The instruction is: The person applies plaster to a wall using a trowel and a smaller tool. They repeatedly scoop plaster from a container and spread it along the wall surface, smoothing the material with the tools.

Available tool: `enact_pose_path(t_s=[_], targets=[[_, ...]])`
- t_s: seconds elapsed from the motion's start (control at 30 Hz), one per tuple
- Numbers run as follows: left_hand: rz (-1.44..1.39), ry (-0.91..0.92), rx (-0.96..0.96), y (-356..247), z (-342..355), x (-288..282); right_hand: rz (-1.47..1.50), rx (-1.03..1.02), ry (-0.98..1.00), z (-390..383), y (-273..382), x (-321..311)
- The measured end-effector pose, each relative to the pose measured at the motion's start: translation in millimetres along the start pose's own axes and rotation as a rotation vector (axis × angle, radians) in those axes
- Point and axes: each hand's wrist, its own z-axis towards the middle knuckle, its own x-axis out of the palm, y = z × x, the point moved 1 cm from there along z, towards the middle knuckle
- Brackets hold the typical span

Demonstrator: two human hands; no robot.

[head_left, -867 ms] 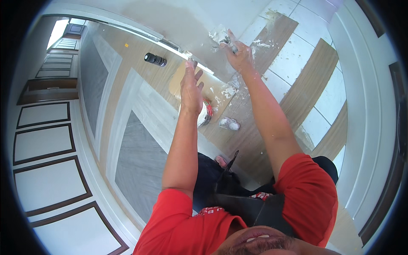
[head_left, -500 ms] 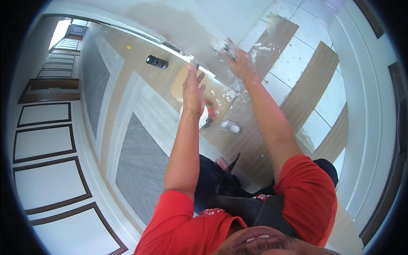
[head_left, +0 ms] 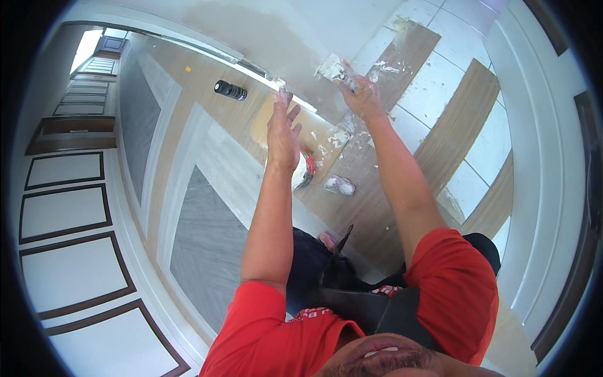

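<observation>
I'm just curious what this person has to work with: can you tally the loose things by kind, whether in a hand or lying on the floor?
Putty knife, in the right hand: 1
Dark cylinder on the floor: 1
Round tub below the left hand: 1
White lump beside the tub: 1
Total: 4

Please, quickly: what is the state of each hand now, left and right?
Left hand: open, fingers spread, flat against the grey wall, holding nothing.
Right hand: closed on a putty knife pressed to the wall.
</observation>
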Motion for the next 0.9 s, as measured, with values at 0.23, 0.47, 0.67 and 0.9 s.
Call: enact_pose_path(t_s=[0.23,0.47,0.67,0.9], targets=[[-0.012,0.019,0.019,-8.9,6.1,14.6,0.108,-0.155,-0.215,16.3,-73.7,6.0],[-0.005,0.023,-0.012,-5.3,0.2,-0.4,0.153,-0.246,-0.219,26.5,26.4,-0.1],[-0.013,0.001,0.017,-6.2,0.7,12.1,0.134,-0.234,-0.237,6.2,-48.6,5.0],[0.006,0.02,-0.002,-4.6,1.2,-0.2,0.288,-0.207,-0.262,33.7,34.7,-18.3]])
